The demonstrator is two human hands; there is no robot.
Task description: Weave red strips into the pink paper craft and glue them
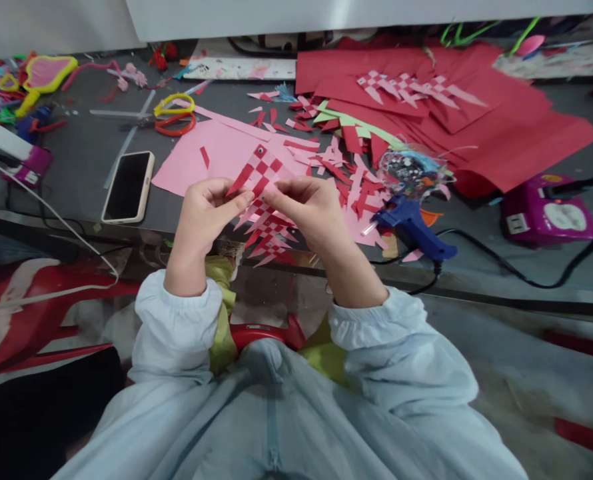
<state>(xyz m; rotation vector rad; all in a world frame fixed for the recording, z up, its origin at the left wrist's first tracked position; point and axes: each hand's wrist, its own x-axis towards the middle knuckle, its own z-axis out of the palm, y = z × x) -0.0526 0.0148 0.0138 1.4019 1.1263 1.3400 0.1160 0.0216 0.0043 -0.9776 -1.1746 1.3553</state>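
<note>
A woven paper fish (261,168) in red and pink checks, with a small round eye near its top corner, is held up over the table's front edge. My left hand (211,210) pinches its left side between thumb and fingers. On the opposite side my right hand (309,207) grips the same fish, thumb in front. Below the hands, more checked paper fish (271,237) lie at the table edge, partly covered. Pink and red paper strips (356,180) are scattered to the right on a pink sheet (181,157).
A phone (129,187) and yellow-and-red-handled scissors (175,115) lie left. Right are a blue glue gun (416,227) with a black cord, a purple box (549,212) and a bag of small beads (411,172). Red sheets (501,133) carry several finished fish (416,90) at the back.
</note>
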